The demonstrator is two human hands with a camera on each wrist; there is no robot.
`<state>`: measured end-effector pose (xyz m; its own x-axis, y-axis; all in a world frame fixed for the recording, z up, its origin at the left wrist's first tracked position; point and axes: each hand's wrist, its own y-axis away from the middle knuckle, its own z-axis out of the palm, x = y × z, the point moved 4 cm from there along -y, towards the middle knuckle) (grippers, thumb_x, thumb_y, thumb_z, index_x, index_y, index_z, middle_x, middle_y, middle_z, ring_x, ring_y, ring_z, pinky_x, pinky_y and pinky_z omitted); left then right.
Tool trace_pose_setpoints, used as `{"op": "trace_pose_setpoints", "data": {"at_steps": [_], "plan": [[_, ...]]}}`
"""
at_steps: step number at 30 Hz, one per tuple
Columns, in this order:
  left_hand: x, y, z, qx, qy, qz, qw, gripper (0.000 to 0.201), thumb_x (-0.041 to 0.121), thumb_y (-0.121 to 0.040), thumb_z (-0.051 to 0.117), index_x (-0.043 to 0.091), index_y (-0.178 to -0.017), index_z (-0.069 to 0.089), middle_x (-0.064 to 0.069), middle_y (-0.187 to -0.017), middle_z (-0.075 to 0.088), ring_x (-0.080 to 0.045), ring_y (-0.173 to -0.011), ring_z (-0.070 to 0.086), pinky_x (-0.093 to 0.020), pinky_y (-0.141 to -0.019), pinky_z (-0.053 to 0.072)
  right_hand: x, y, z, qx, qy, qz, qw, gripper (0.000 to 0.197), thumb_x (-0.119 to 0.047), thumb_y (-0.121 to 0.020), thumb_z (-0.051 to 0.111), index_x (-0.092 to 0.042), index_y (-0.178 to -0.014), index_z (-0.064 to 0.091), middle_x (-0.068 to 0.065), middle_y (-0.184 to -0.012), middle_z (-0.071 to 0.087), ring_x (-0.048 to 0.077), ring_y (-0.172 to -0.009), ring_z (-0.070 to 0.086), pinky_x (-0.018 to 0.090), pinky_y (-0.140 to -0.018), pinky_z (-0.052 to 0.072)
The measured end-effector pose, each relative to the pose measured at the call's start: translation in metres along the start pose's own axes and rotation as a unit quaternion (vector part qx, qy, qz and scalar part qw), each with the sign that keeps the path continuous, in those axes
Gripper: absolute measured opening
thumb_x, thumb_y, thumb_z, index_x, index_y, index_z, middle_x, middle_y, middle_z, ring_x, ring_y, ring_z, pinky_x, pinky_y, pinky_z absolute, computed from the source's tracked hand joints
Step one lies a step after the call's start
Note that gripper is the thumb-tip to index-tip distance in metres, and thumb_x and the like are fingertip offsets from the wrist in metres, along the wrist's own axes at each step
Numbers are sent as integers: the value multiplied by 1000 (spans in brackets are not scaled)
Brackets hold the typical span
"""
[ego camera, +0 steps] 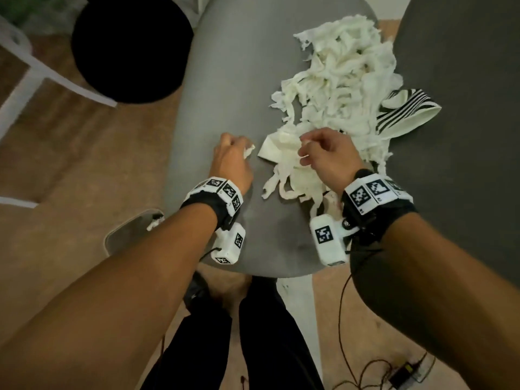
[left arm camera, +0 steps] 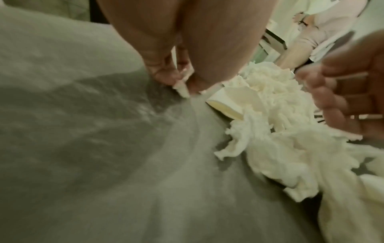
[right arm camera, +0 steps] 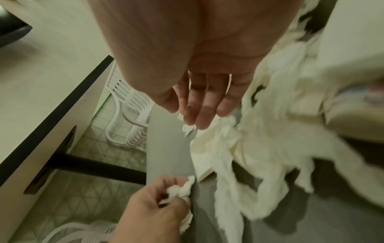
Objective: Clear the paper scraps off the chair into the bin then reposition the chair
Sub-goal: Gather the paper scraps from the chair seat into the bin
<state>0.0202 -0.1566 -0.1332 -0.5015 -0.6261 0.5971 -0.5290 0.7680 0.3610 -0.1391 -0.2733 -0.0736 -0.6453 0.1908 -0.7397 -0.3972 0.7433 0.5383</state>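
Note:
A heap of torn white paper scraps [ego camera: 340, 88] covers the right half of the grey chair seat [ego camera: 225, 88] and runs up against the dark backrest [ego camera: 464, 130]. My left hand [ego camera: 239, 147] is low over the bare seat, just left of the heap, and pinches a small scrap [ego camera: 250, 151]. The left wrist view shows that scrap [left arm camera: 182, 88] between thumb and fingertips [left arm camera: 164, 77]. My right hand [ego camera: 305, 150] hovers over the heap's near edge and pinches a scrap [ego camera: 306, 142] at its fingertips [right arm camera: 199, 115]. The round black bin [ego camera: 132, 49] stands on the floor to the seat's far left.
A black-and-white striped item [ego camera: 408, 111] lies among the scraps by the backrest. A white furniture frame [ego camera: 31, 71] stands at the far left. A grey flat object [ego camera: 126, 235] with a scrap on it lies on the floor. Cables and an adapter [ego camera: 405, 372] lie at the bottom right.

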Motion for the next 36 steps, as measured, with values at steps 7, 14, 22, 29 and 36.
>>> {"op": "trace_pose_setpoints", "data": {"at_steps": [7,14,22,29,36], "plan": [[38,17,43,-74,-76,-18,994,37,49,-83,57,15,-96,55,-3,-110,45,-21,-108,42,-34,-91,43,6,-35,-48,58,40,-31,997,14,-34,-83,54,-33,-91,65,-3,-92,73,19,-88,71,43,-87,57],[32,11,37,-56,-1,-1,998,14,2,-84,51,14,-93,50,-3,-103,49,-24,-94,49,-25,-77,34,-18,-74,-83,141,258,-77,953,44,-14,-89,61,-16,-132,51,4,-147,39,24,-120,56,38,-102,49],[37,-2,9,15,47,1,999,24,-1,-87,44,16,-104,46,-5,-103,59,-26,-87,57,-39,-75,49,6,-87,-67,79,437,-48,895,45,-23,-91,58,-18,-135,51,14,-127,56,38,-114,58,47,-98,45],[22,17,15,30,88,-34,995,38,-4,-88,46,16,-120,49,-3,-123,59,-21,-111,57,-29,-93,46,-5,-71,-60,122,441,-112,882,34,-51,-88,60,-25,-110,61,4,-118,61,35,-116,50,49,-98,35],[11,35,4,43,90,-33,994,38,-1,-87,47,15,-122,50,-5,-121,60,-24,-107,58,-33,-94,47,-22,-39,-53,150,410,-117,892,49,-62,-92,40,-28,-110,70,0,-148,39,29,-134,39,50,-108,27]]}}
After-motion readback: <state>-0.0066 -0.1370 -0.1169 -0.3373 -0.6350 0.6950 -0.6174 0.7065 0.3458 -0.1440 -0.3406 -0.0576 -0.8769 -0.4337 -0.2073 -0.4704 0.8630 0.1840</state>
